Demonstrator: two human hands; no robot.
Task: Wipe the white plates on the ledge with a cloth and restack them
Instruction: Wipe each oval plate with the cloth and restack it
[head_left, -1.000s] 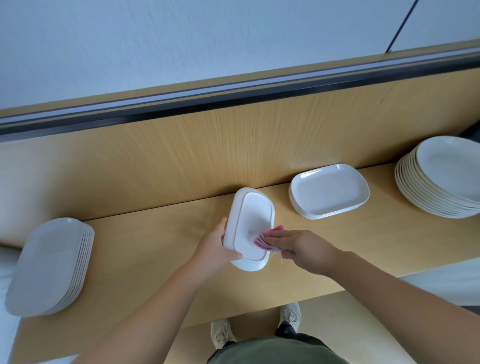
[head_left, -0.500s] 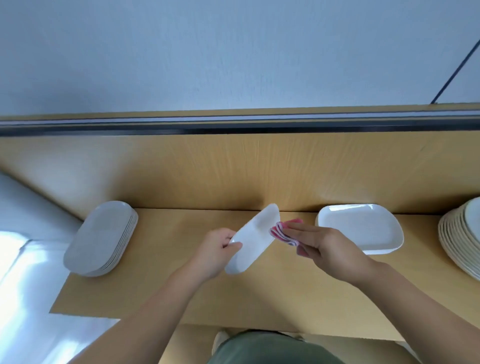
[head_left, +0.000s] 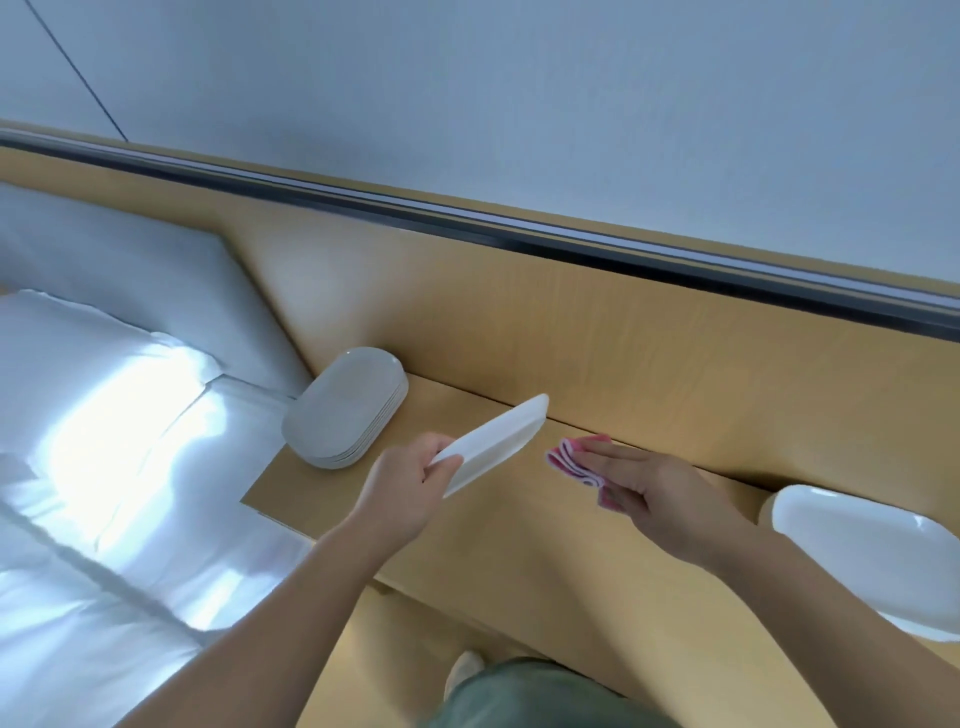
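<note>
Above the ledge (head_left: 519, 525), the left hand (head_left: 410, 483) grips a plate (head_left: 493, 441) by its near end. The plate is tilted on edge, long axis toward the ledge's back. The right hand (head_left: 654, 488) pinches a cloth (head_left: 576, 462) beside it.

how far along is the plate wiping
Likely done: the stack at the left end of the ledge. In hand: the left hand holds one plate tilted, clear of the cloth in the right hand, probably wiped and bound for that stack. Left: at least the plate on the right.
</note>
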